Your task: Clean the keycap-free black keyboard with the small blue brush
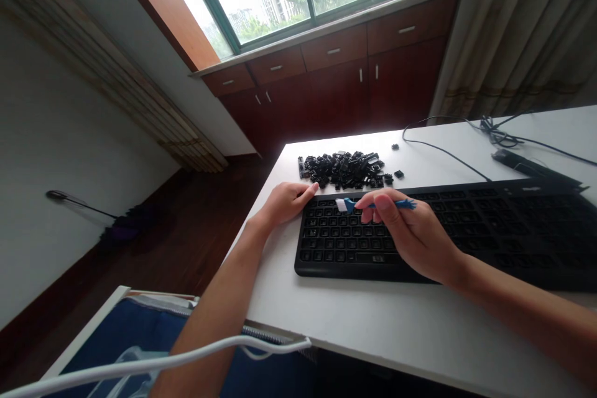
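Note:
A black keyboard [364,265] with its keycaps off lies on a white table, its bare key sockets showing. My right hand [410,233] is above the middle of it, closed round the blue handle of a small brush [346,204]. The brush's pale bristles point left over the upper left rows of sockets. At the keyboard's far left corner, my left hand [286,200] grips the edge, thumb stretched out along it; some of its fingers are hidden. Just behind the keyboard is a loose heap of black keycaps [347,168].
Two stray keycaps [398,174] lie right of the heap. A black cable [448,145] runs behind the keyboard to a tangle, near a long dark strip [532,168]. The white table [373,317] ends at the left; a white-framed blue fabric item [116,329] stands below.

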### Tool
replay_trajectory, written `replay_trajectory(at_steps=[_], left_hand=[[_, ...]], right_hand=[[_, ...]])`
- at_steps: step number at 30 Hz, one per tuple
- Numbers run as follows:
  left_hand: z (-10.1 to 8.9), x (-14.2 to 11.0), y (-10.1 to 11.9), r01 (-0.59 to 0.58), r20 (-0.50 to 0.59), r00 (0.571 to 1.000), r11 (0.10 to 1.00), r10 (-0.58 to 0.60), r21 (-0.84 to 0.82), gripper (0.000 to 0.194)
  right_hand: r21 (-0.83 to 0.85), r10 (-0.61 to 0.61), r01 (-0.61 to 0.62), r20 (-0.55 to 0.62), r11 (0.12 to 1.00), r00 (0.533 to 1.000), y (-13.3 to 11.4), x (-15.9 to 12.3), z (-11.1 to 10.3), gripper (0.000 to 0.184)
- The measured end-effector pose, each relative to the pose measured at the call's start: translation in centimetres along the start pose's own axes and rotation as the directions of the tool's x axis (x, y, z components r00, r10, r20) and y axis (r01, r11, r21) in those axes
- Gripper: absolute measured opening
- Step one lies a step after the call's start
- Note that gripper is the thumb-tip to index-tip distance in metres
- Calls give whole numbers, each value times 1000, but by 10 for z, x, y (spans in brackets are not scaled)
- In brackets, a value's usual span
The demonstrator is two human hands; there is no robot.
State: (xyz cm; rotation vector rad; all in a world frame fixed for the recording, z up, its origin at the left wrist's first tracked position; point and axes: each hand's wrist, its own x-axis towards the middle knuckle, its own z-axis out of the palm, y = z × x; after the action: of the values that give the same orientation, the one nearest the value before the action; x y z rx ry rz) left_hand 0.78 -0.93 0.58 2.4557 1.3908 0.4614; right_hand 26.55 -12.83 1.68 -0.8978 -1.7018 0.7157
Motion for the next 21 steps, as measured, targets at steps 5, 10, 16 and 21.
replay_trajectory(at_steps=[5, 10, 16, 21], left_hand=[[-1, 0, 1, 6, -11, 1000, 1000, -6, 8, 54], [-1, 0, 2, -3, -3, 1000, 1000, 3, 7, 54], [-2, 0, 2, -11, -4, 1000, 1000, 11, 9, 54], [-2, 0, 2, -10, -6, 1000, 1000, 10, 18, 54]], right_hand=[[-58, 70, -75, -76, 996, 995, 0, 1, 0, 34], [-144, 6, 7, 93, 990, 996, -1, 1, 1, 28], [15, 33, -35, 123, 999, 992, -1, 1, -1, 21], [21, 68, -70, 114, 997, 991, 0, 1, -2, 23]])
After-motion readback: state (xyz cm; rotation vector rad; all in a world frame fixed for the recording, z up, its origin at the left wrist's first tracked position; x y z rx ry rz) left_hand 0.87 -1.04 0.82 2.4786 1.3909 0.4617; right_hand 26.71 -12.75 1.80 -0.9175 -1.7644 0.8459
